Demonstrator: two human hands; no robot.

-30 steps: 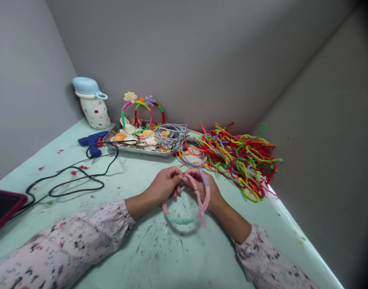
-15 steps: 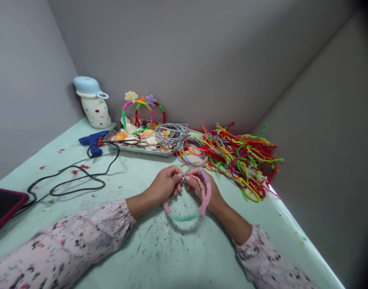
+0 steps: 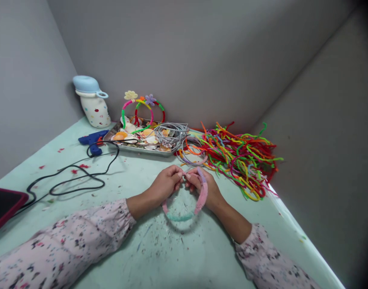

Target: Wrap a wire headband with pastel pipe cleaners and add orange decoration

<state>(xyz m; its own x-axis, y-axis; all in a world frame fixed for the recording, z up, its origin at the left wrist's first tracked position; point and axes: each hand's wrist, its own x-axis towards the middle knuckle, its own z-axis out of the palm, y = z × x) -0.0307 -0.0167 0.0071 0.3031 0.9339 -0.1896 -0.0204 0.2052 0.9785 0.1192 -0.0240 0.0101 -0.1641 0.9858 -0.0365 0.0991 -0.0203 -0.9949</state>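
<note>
A ring wrapped in fuzzy pipe cleaner [image 3: 180, 217], with pink, mint green and lilac sections, hangs between my two hands above the table. My left hand [image 3: 166, 182] is closed, thumb and fingertips pinching at the ring's far side. Fingertip to fingertip with it, my right hand [image 3: 208, 189] pinches a thin pink pipe-cleaner strand at the same spot. The lilac and pink part of the ring passes in front of my right palm. My fingers hide the exact point where strand and ring meet.
Behind my hands stands a metal tray [image 3: 141, 151] with shells, coiled grey wire [image 3: 173, 134] and two flower-topped rings [image 3: 137, 101]. Loose pipe cleaners [image 3: 240, 156] heap at right. A blue glue gun [image 3: 95, 140], its black cord, a bottle [image 3: 95, 106] and a dark-screened device [image 3: 6, 206] lie left.
The loose pink strand that looped down over my right hand now lies close along the ring. The ring's lower part has shifted slightly left. Both hands stay pinched together.
</note>
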